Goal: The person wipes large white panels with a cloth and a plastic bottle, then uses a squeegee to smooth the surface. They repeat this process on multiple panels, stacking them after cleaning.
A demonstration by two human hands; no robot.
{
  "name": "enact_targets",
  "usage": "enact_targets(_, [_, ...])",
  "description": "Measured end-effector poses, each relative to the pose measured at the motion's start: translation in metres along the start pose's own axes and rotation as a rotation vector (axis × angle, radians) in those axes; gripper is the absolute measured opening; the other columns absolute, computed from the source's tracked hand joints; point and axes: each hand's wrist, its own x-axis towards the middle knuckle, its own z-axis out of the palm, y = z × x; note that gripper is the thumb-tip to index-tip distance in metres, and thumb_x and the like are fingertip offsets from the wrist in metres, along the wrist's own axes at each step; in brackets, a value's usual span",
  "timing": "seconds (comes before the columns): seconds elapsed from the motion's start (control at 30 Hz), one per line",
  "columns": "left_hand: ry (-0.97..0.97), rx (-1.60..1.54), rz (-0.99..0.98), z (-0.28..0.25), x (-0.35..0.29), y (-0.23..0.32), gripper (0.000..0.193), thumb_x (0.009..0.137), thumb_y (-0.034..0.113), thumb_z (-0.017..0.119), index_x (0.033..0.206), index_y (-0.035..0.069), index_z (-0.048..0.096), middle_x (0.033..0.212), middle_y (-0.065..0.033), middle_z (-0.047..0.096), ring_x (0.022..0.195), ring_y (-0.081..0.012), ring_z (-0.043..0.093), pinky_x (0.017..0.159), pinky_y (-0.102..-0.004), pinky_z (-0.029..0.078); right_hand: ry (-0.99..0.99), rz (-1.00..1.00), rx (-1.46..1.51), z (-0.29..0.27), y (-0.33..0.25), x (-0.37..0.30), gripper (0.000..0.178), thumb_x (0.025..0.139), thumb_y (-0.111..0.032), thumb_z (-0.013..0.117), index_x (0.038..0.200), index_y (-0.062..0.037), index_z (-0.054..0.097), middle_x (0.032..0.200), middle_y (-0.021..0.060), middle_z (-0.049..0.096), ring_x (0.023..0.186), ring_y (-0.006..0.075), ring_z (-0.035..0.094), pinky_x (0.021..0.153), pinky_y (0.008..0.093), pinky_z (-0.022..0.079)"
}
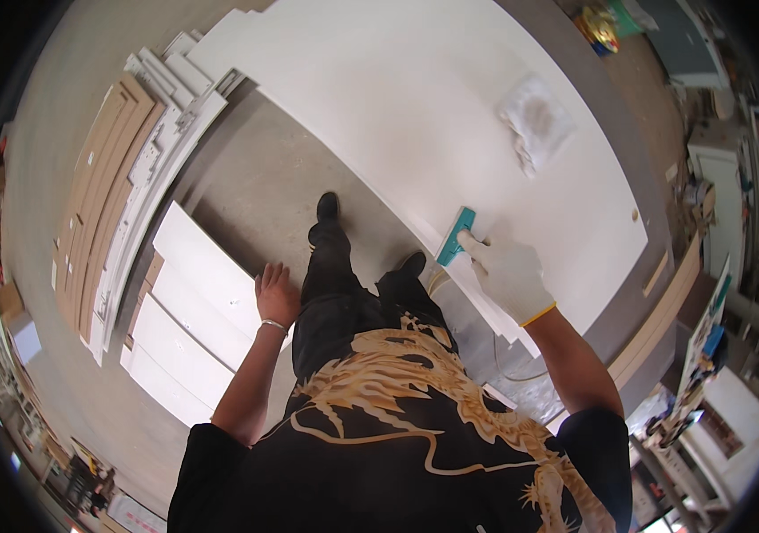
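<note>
1. Right hand [511, 274], gloved, gripping teal scraper [456, 236] at near edge of white panel [379, 98].
2. Left hand [276, 293] bare, relaxed open, holding nothing.
3. Scraper probably light and stiff; best gripped by its broad back.

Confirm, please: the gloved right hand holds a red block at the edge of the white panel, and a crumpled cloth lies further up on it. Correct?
Not quite. The block in the right hand is teal, not red, as the head view shows. The rest holds: white panel, cloth further up.
</note>
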Motion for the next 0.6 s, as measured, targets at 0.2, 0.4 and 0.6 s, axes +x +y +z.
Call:
enact_targets(0.2, [-0.27,-0.027,-0.275,0.029,-0.015,-0.083,0.053,0.093,0.018,0.06,0.146,0.012,0.062,0.159,-0.0055,0.054,0.155,-0.0312,0.04,0.128,-0.0553,0.027,-0.005,-0.039,-0.029,-0.02,-0.043,0.084,0.044,0.094,-0.013,0.068,0.136,-0.0234,0.073,0.085,0.0104,0.068,0.075,0.031,0.069,0.069,0.045,0.055])
enact_targets(0.4, [-0.295,-0.128,-0.324,0.037,-0.008,-0.107,0.054,0.092,0.017,0.059,0.145,0.013,0.063,0.159,-0.005,0.055,0.156,-0.0302,0.039,0.129,-0.0548,0.026,0.037,-0.103,0.037,-0.032,-0.077,0.168,0.046,0.094,-0.013,0.068,0.139,-0.0251,0.071,0.09,0.0146,0.07,0.08,0.0344,0.07,0.073,0.0458,0.056])
enact_targets(0.6, [-0.248,-0.232,-0.362,0.026,0.008,-0.119,0.055,0.093,0.017,0.059,0.148,0.012,0.062,0.16,-0.0065,0.054,0.156,-0.0305,0.038,0.129,-0.054,0.026,0.029,-0.166,-0.033,-0.049,-0.117,0.258,0.045,0.095,-0.013,0.068,0.139,-0.0239,0.071,0.096,0.0163,0.071,0.086,0.0366,0.07,0.078,0.0477,0.056])
